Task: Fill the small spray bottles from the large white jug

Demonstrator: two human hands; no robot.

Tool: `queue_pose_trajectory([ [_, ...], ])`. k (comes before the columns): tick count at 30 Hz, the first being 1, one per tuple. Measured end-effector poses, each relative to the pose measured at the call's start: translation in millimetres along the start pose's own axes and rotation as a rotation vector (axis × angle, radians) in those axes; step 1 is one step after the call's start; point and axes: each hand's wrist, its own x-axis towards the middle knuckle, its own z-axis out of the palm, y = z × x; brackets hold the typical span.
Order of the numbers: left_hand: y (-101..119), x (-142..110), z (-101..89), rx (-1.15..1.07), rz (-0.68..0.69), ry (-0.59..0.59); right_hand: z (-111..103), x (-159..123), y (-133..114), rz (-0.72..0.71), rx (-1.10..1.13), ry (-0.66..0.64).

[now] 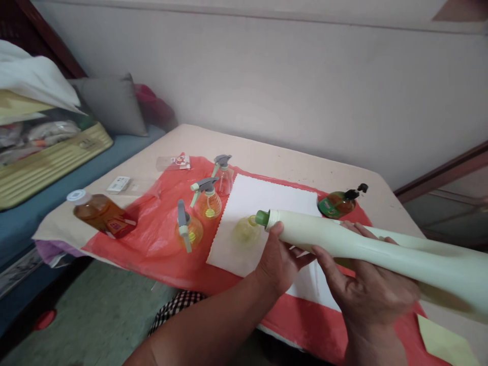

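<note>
A large pale green plastic jug (pixel 320 231) lies tilted nearly level in both my hands, its green neck pointing left. My left hand (pixel 280 262) supports it from below near the neck, thumb along the side. Further back, my right hand (pixel 368 287) grips the handle part, fingers wrapped around it. Right at the jug's mouth is a clear, round bottle (pixel 246 231) with a yellowish rim and no spray head, on a white sheet (pixel 274 190). I cannot tell whether liquid is flowing. Left of the sheet stand three spray bottles (pixel 209 201) with grey trigger heads.
Red plastic (pixel 152 249) covers much of the table (pixel 259 147). A white-capped bottle of orange-brown liquid (pixel 102 213) is at the left, a black-pump bottle (pixel 337 204) at the right. A yellow paper (pixel 444 338) lies near the right front. A wall (pixel 267 81) rises behind.
</note>
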Motion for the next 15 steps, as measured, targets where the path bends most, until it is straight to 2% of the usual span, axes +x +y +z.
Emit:
queue_pose_trajectory([
  [6, 0.2, -1.4, 4.1, 0.042, -0.012, 0.080, 3.1, -4.7, 2.7, 0.019, -0.009, 0.011],
  [9, -0.2, -0.8, 4.8, 0.084, -0.014, 0.067, 2.5, -10.1, 6.9, 0.067, -0.025, -0.008],
  [12, -1.5, 1.6, 3.3, 0.125, -0.006, 0.066, 2.0, -16.8, 13.2, 0.167, -0.039, -0.022],
  [15, -0.1, 3.4, 2.4, 0.178, 0.048, 0.030, 2.6, -22.4, 19.0, 0.354, -0.037, 0.019],
])
